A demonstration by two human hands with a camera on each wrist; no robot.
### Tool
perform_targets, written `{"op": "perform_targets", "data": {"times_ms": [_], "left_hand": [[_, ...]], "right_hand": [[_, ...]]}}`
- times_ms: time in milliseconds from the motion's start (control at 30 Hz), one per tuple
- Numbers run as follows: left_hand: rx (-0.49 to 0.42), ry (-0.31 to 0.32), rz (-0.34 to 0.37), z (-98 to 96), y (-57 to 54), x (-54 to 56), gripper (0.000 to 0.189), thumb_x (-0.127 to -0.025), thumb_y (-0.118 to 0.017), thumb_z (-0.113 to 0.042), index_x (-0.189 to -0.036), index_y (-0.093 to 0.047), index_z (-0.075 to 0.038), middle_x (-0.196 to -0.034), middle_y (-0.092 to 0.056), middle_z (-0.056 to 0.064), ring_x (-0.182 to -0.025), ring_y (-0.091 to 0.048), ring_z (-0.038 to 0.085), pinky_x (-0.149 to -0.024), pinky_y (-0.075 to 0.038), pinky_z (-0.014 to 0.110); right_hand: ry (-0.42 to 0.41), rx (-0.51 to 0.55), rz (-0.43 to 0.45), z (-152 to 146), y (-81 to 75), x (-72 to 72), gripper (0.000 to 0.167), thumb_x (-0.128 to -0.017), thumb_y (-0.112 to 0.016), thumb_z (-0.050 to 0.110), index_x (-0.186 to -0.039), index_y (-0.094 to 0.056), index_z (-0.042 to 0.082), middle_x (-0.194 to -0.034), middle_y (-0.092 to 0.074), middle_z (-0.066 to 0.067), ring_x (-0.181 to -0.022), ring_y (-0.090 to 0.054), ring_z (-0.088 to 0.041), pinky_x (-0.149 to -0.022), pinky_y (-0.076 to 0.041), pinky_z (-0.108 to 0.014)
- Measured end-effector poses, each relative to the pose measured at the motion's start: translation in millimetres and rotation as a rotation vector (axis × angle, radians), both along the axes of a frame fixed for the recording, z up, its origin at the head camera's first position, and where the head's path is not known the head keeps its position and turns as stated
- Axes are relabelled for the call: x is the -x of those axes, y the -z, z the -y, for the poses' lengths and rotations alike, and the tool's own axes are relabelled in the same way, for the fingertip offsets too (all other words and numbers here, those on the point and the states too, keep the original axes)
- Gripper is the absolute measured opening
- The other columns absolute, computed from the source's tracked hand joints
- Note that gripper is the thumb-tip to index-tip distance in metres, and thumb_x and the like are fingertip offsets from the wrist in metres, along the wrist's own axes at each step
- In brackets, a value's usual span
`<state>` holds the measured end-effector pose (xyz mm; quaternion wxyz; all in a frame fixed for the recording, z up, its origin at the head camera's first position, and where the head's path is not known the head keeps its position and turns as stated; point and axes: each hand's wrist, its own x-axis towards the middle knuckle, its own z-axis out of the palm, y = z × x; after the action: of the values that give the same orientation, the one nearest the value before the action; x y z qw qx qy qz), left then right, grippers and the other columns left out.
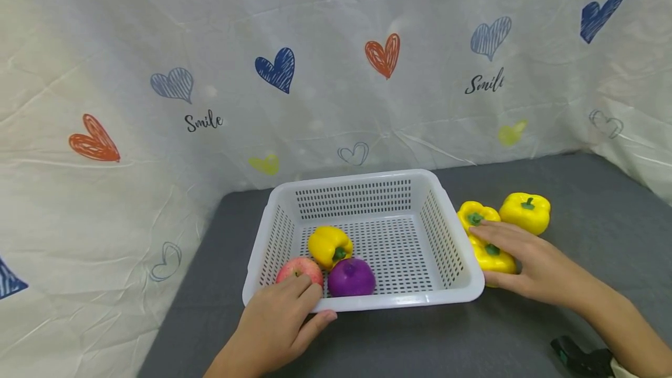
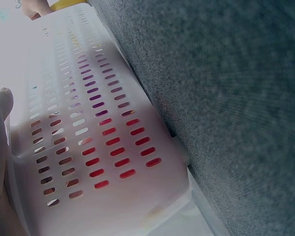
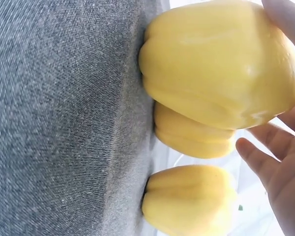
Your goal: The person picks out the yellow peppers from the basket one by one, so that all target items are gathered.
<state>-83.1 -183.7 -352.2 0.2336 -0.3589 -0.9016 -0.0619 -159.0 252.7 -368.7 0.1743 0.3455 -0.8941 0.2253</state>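
Note:
A white plastic basket (image 1: 399, 300) with slotted walls holds a yellow bell pepper (image 1: 326, 244), a red apple (image 1: 299, 268) and a purple onion-shaped vegetable (image 1: 351, 277). My left hand (image 1: 280, 317) grips the basket's front rim near its left corner, fingers over the rim beside the apple, thumb outside. Right of the basket, my right hand (image 1: 525, 258) holds the nearest yellow bell pepper (image 3: 221, 64), thumb on one side and fingers on the other. Another yellow pepper (image 1: 473, 213) sits just behind it, and a third (image 1: 527, 212) stands farther right.
Dark grey cloth (image 1: 404, 343) covers the table. A pale curtain (image 1: 325, 115) printed with hearts and "Smile" hangs behind. A black strap-like device (image 1: 580, 357) shows by the right forearm.

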Motion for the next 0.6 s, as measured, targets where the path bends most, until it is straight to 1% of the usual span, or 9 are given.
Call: {"op": "perform_targets", "data": {"times_ms": [100, 167, 333, 600], "left_hand": [[0.003, -0.002, 0.004, 0.1, 0.0, -0.1, 0.038, -0.101, -0.050, -0.054, -0.085, -0.047, -0.019, -0.077, -0.033, -0.010, -0.064, -0.032, 0.005, -0.049, -0.022, 0.019], [0.005, -0.005, 0.008, 0.2, -0.3, -0.6, 0.038, -0.101, -0.050, -0.054, -0.085, -0.047, -0.019, -0.077, -0.034, -0.010, -0.064, -0.033, 0.005, -0.049, -0.023, 0.019], [0.008, -0.007, 0.013, 0.1, -0.8, -0.9, 0.038, -0.101, -0.050, -0.054, -0.086, -0.048, -0.019, -0.077, -0.035, -0.009, -0.064, -0.035, 0.006, -0.050, -0.024, 0.020], [0.002, -0.007, 0.011, -0.6, -1.0, -1.0, 0.038, -0.101, -0.050, -0.054, -0.086, -0.047, -0.019, -0.077, -0.033, -0.010, -0.064, -0.034, 0.006, -0.051, -0.023, 0.020]], "right_hand": [[0.017, -0.016, -0.012, 0.1, -0.7, -1.1, 0.081, -0.069, -0.092, 0.041, -0.137, -0.060, 0.010, -0.131, -0.063, -0.008, -0.119, -0.055, -0.032, -0.103, -0.014, -0.005], [0.014, -0.013, -0.015, -0.2, -1.2, -1.4, 0.082, -0.068, -0.092, 0.040, -0.137, -0.060, 0.009, -0.131, -0.063, -0.008, -0.119, -0.054, -0.031, -0.103, -0.015, -0.005], [-0.001, -0.004, -0.024, -1.2, -0.7, -1.8, 0.078, -0.068, -0.093, 0.037, -0.135, -0.062, 0.010, -0.130, -0.064, -0.008, -0.120, -0.054, -0.027, -0.104, -0.017, -0.006], [0.009, 0.014, -0.028, -1.2, -0.6, -2.7, 0.078, -0.068, -0.093, 0.036, -0.135, -0.063, 0.011, -0.130, -0.064, -0.008, -0.122, -0.053, -0.020, -0.104, -0.018, -0.006]]}}
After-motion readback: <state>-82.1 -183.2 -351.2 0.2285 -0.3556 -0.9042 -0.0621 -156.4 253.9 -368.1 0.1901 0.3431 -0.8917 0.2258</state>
